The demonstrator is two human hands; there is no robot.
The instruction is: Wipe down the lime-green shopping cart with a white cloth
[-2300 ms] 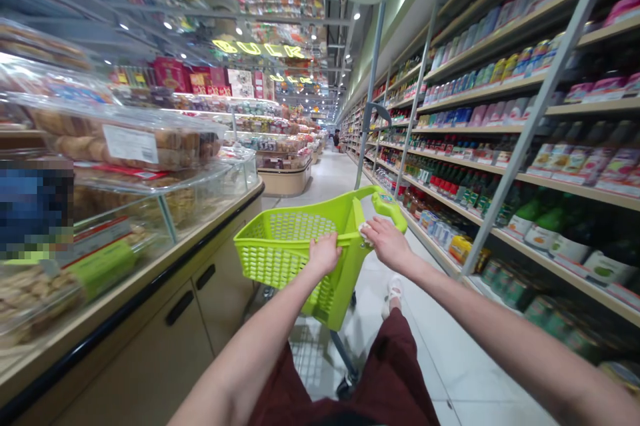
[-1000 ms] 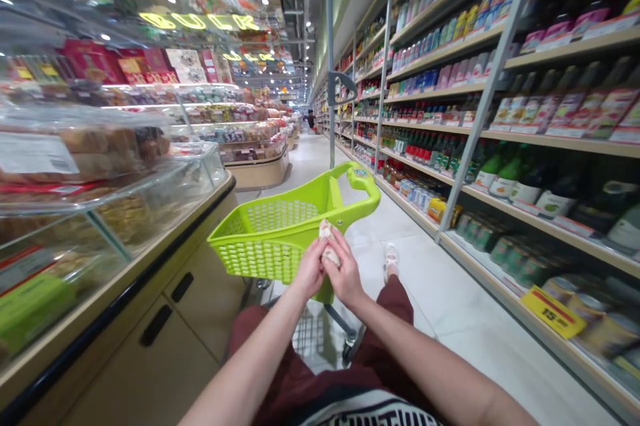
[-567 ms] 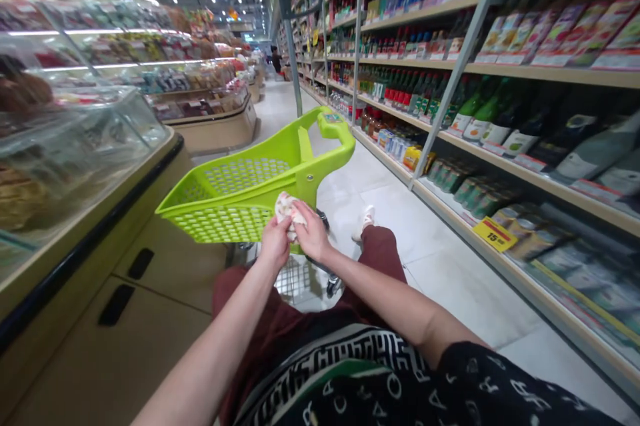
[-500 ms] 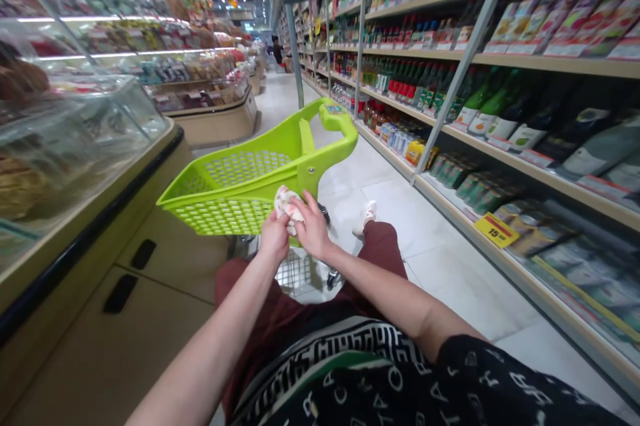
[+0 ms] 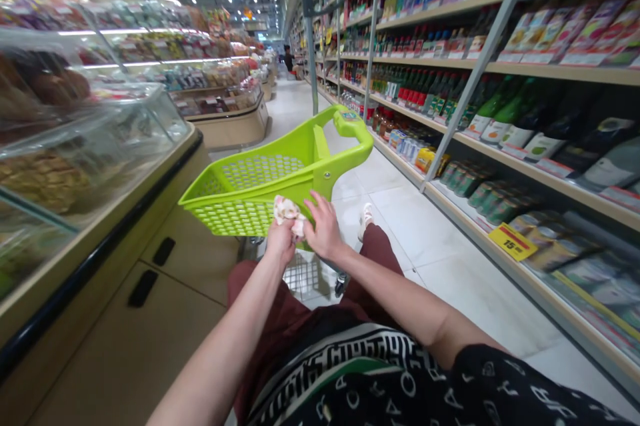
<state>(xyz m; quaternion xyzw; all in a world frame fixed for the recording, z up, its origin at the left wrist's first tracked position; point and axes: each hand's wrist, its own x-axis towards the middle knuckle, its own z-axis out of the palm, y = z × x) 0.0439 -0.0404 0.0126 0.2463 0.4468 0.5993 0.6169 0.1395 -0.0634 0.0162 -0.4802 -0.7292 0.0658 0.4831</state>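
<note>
A crumpled white cloth with pink and brown patterning (image 5: 287,209) is bunched in my left hand (image 5: 281,241), whose fingers are closed round its lower part. Just to the right, my right hand (image 5: 325,231) has its fingers spread, and its thumb side is at the cloth's edge; whether it touches is hard to tell. Both hands are in front of a lime-green shopping cart basket (image 5: 250,213) with perforated sides. The cart's handle (image 5: 357,129) rises at the right end of the basket.
Shelves of bottles and cans (image 5: 500,139) line the right side, with a yellow price tag (image 5: 513,241) low down. A glass-topped display counter (image 5: 165,126) runs along the left. A grey pole (image 5: 311,59) stands behind the cart. Far down the aisle is a person (image 5: 289,59).
The view has shifted, so the cart and shelves sit further right. My right hand's fingers have spread and moved off the cloth somewhat, while my left hand keeps its grip.
</note>
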